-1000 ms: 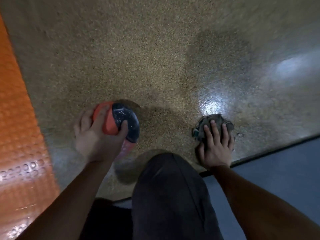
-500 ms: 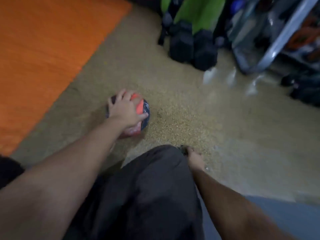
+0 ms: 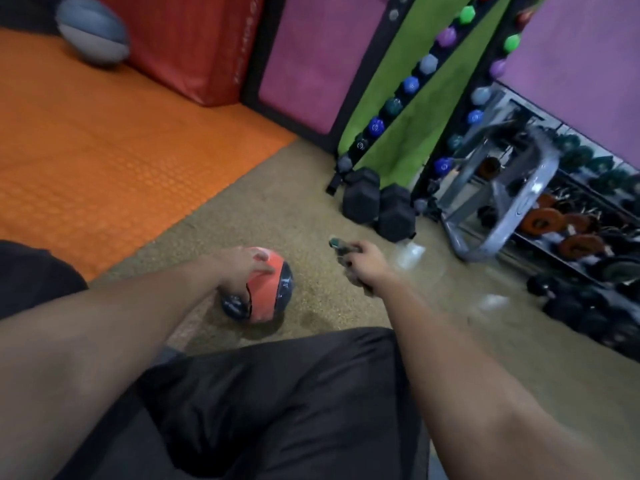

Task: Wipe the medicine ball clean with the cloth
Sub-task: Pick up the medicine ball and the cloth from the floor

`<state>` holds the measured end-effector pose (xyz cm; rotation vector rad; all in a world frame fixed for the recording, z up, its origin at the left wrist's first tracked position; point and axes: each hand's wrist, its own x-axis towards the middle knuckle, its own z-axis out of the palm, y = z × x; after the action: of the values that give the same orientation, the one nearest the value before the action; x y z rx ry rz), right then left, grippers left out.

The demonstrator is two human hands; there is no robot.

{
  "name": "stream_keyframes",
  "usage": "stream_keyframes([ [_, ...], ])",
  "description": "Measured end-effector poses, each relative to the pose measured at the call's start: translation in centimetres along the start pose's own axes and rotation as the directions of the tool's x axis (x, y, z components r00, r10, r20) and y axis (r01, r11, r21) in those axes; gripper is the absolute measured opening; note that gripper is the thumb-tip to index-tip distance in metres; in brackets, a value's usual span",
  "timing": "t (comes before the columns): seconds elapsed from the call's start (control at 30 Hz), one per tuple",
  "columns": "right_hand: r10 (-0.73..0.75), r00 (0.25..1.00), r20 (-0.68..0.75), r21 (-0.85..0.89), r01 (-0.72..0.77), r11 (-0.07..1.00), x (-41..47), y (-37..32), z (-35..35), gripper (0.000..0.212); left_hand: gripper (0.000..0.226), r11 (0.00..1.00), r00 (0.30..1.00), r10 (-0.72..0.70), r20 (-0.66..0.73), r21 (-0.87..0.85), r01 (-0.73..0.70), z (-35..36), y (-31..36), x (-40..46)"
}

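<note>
From the head view, the person is low to the ground, one dark-trousered leg bent in front. The medicine ball, orange with dark navy panels, sits on the speckled tan floor just beside the knee. The left hand rests on top of the ball with the fingers spread over the orange panel; I think it is there to keep the ball from rolling while the wiping is done. I cannot say that the fingers curl tightly; they seem only laid over the curve.

The right hand is in the air, near the ball but apart from it, and its fingers are closed round a crumpled dark cloth, of which a part sticks out toward the ball. The picture is blurred here. My judgement is that the cloth is ready to go to the ball and that no wiping contact is made at this moment.

As for holders: behind, a slanted black rack carries small coloured dumbbells in a row, and a metal shelf rack at the right holds orange weight plates and dark dumbbells. Two large black dumbbells stand on the floor before them. An orange mat lies at the left, with a grey ball on it far away.
</note>
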<state>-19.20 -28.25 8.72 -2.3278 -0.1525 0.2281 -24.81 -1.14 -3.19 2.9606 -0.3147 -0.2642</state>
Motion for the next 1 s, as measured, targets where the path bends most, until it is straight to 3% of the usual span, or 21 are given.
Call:
stream_keyframes([
  [0.1, 0.019, 0.999, -0.038, 0.187, -0.011, 0.982, 0.6, -0.8, 3.2, 0.026, 0.093, 0.985, 0.999, 0.010, -0.037, -0.171, -0.016, -1.2, -2.1, 0.4],
  [0.2, 0.145, 0.988, -0.048, 0.413, -0.113, 0.904, 1.6, 1.4, 6.7, 0.023, 0.094, 0.934, 0.993, -0.035, -0.117, -0.356, -0.009, -1.6, -4.4, 1.1],
  [0.27, 0.271, 0.961, -0.050, 0.544, -0.202, 0.815, 2.5, 3.7, 8.4, 0.024, 0.109, 0.880, 0.999, -0.016, -0.047, -0.475, -0.008, -1.8, -5.8, 2.0],
  [0.33, 0.436, 0.899, -0.043, 0.677, -0.295, 0.674, 5.3, 6.8, 10.0, 0.023, 0.110, 0.853, 0.992, 0.090, 0.093, -0.521, -0.029, -3.1, -7.4, 4.9],
  [0.47, 0.615, 0.783, 0.091, 0.807, -0.420, 0.415, 9.7, 11.5, 13.6, 0.045, 0.114, 0.731, 0.943, 0.166, 0.290, -0.678, 0.079, -2.0, -9.4, 7.6],
  [0.5, 0.623, 0.777, 0.094, 0.814, -0.420, 0.401, 10.2, 11.5, 13.9, 0.039, 0.120, 0.693, 0.943, 0.161, 0.293, -0.714, 0.104, -1.1, -9.3, 7.7],
  [0.57, 0.619, 0.784, 0.053, 0.758, -0.435, 0.486, 10.5, 11.8, 15.1, 0.031, 0.140, 0.637, 0.950, 0.106, 0.294, -0.754, 0.162, 1.6, -8.9, 7.3],
  [0.67, 0.562, 0.814, 0.143, 0.605, -0.522, 0.601, 10.4, 11.8, 17.3, 0.030, 0.147, 0.554, 0.975, 0.004, 0.221, -0.812, 0.182, 4.3, -7.5, 6.1],
  [0.8, 0.562, 0.759, 0.328, 0.555, -0.637, 0.536, 10.3, 11.1, 18.7, 0.047, 0.144, 0.455, 0.984, -0.100, 0.145, -0.873, 0.175, 5.6, -6.9, 6.1],
  [1.0, 0.473, 0.819, 0.325, 0.631, -0.560, 0.537, 6.9, 8.4, 17.7, 0.040, 0.131, 0.319, 0.986, -0.161, 0.050, -0.942, 0.100, 4.9, -7.4, 3.9],
])
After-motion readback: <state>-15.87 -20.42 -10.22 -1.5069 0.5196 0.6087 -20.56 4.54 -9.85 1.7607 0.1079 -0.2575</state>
